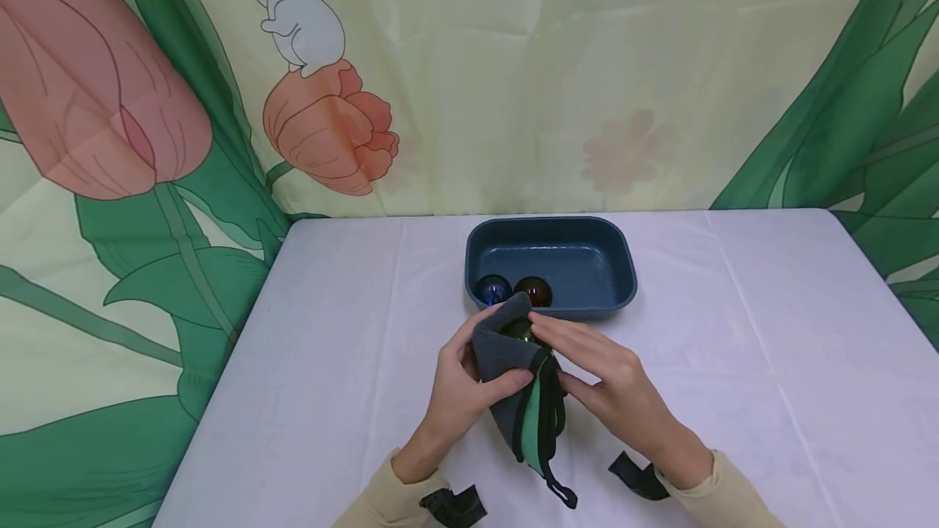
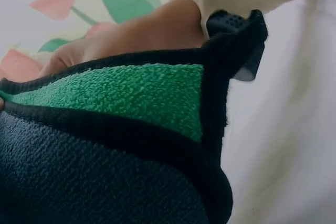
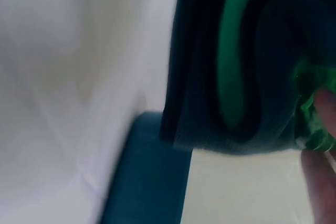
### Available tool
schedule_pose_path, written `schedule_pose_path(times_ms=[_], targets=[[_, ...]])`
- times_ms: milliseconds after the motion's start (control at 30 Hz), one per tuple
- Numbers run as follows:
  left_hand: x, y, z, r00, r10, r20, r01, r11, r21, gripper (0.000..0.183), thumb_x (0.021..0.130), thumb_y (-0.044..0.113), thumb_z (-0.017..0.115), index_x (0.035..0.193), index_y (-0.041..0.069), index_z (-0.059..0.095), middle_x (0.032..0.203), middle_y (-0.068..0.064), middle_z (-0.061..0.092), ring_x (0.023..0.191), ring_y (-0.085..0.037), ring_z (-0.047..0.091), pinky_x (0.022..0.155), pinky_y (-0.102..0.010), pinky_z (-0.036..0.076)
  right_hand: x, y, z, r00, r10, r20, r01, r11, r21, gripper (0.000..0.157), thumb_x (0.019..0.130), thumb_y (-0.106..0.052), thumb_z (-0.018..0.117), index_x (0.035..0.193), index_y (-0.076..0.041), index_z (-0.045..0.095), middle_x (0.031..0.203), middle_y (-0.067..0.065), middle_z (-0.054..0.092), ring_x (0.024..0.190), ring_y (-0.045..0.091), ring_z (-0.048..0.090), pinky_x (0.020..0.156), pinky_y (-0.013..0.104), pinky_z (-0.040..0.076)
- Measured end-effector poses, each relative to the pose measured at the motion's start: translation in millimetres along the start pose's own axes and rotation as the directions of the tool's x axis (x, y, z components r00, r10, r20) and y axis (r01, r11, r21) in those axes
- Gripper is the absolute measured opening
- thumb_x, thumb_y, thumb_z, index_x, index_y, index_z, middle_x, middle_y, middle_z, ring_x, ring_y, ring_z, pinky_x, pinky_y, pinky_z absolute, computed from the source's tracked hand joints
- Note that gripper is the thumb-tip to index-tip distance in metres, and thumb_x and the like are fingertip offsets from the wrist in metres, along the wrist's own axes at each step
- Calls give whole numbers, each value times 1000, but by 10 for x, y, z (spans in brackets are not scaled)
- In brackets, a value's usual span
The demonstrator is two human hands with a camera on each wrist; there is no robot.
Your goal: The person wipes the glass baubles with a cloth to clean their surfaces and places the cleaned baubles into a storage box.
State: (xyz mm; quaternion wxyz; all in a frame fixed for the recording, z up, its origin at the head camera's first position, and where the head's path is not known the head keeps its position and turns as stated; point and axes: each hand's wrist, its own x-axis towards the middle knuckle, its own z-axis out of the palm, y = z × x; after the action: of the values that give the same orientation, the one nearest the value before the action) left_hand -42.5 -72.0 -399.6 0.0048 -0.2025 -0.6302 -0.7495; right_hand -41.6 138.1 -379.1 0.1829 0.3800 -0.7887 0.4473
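Observation:
A folded cleaning cloth (image 1: 506, 349), dark grey-blue on one face and green on the other, with black edging and a hanging loop, is held up above the table. My left hand (image 1: 462, 389) grips it from the left, thumb across the front. Inside the fold sits a green glass ball (image 1: 519, 329), partly covered by the cloth. My right hand (image 1: 612, 373) holds the ball from the right, its fingertips on the glass and the thumb at the cloth's edge. Close up, the right wrist view shows fingers against the green glass ball (image 3: 312, 121).
Just behind the hands stands a dark blue rectangular tray (image 1: 619, 267). A blue glass ball (image 1: 493, 289) and an amber-brown one (image 1: 534, 292) lie at its front left. White cloth covers the table (image 1: 330, 365), and a printed curtain (image 1: 499, 88) hangs behind it.

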Motion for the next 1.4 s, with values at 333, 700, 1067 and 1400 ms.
schedule_pose_path(times_ms=[333, 700, 1067, 1400], targets=[[4, -17, 12, 1000, 26, -5, -26, 999, 25, 68, 83, 14, 81, 143, 7, 49, 136, -17, 55, 114, -21, 62, 96, -32, 54, -44, -23, -1, 977, 213, 24, -214, 976, 44, 77, 71, 15, 81, 140, -10, 57, 139, 7, 61, 128, 7, 55, 97, 18, 48], [3, -63, 10, 996, 88, -2, -88, 996, 35, 66, 85, 17, 80, 142, 6, 50, 134, -18, 57, 113, -24, 63, 97, -34, 54, -87, 12, -35, 994, 101, 40, -102, 995, 20, 50, 92, -19, 71, 139, -7, 57, 147, 9, 52, 136, 13, 47, 103, 17, 42], [-17, -40, 17, 999, 31, -20, -31, 999, 15, 69, 82, 15, 82, 143, 7, 49, 137, -17, 55, 116, -22, 62, 98, -33, 53, -120, 48, 25, 996, 78, 47, -80, 996, 30, 50, 100, -39, 52, 137, -6, 58, 144, 9, 55, 135, 14, 48, 105, 18, 41], [0, -34, 7, 1000, 23, -11, -23, 1000, 22, 71, 82, 17, 83, 143, 8, 49, 138, -16, 55, 117, -21, 61, 98, -32, 52, -116, 50, 40, 997, 70, 21, -70, 997, 32, 49, 101, -39, 52, 136, -6, 60, 143, 9, 56, 135, 14, 48, 105, 17, 40]])
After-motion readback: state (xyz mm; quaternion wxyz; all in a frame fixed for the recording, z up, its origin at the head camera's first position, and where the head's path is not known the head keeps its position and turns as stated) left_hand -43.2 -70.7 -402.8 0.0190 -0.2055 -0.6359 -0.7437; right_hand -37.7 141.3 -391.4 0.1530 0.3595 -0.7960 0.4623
